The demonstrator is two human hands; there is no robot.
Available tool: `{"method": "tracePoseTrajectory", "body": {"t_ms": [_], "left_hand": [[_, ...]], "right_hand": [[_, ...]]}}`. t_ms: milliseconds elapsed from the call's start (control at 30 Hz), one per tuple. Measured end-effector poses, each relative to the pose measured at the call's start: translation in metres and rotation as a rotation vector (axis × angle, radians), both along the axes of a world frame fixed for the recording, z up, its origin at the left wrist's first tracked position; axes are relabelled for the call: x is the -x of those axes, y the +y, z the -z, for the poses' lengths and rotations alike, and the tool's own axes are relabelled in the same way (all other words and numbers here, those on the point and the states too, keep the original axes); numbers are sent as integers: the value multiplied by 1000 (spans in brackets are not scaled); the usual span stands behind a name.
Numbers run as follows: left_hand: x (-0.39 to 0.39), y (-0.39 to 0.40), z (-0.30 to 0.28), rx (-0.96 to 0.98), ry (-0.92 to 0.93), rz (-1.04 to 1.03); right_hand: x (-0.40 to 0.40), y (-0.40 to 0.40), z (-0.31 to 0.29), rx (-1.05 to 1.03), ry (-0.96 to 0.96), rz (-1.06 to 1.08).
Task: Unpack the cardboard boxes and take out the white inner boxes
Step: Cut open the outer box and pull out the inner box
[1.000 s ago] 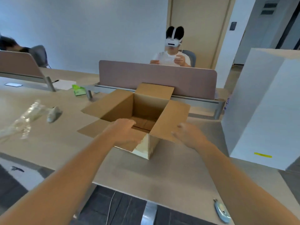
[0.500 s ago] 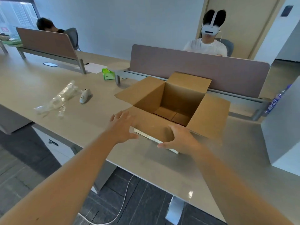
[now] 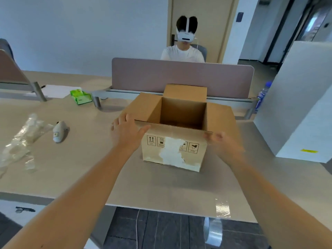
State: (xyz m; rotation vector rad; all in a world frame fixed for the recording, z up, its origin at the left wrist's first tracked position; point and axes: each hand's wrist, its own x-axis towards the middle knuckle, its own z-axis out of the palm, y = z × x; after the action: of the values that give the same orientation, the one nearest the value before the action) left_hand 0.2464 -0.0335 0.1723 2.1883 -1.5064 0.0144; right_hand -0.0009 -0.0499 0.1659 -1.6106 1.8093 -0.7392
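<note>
While the cardboard box is flanked by both hands, left hand is spread flat against it; right hand is blurred, grip unclear.

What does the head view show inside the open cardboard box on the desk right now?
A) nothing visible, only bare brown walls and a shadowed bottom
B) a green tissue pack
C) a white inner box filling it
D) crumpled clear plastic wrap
A: the cardboard box stands with its flaps open and only bare brown inner walls and a dark bottom show; the clear plastic wrap and the green pack lie on the desk outside it.
</note>
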Motion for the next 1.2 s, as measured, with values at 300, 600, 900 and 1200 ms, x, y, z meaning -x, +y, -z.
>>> {"method": "tracePoseTrajectory", "body": {"t_ms": [300,600,900,1200], "left_hand": [[-10,-22,21,-170,781,-2],[-7,-62,62,-75,1180,44],[8,-64,71,-6,1253,51],[20,-64,24,122,1111,-9]], "right_hand": [[-20,-22,22,-58,-389,164],[-25,-40,66,-193,-718,206],[-29,-50,87,-103,-699,307],[-13,-55,18,28,-530,397]]}}
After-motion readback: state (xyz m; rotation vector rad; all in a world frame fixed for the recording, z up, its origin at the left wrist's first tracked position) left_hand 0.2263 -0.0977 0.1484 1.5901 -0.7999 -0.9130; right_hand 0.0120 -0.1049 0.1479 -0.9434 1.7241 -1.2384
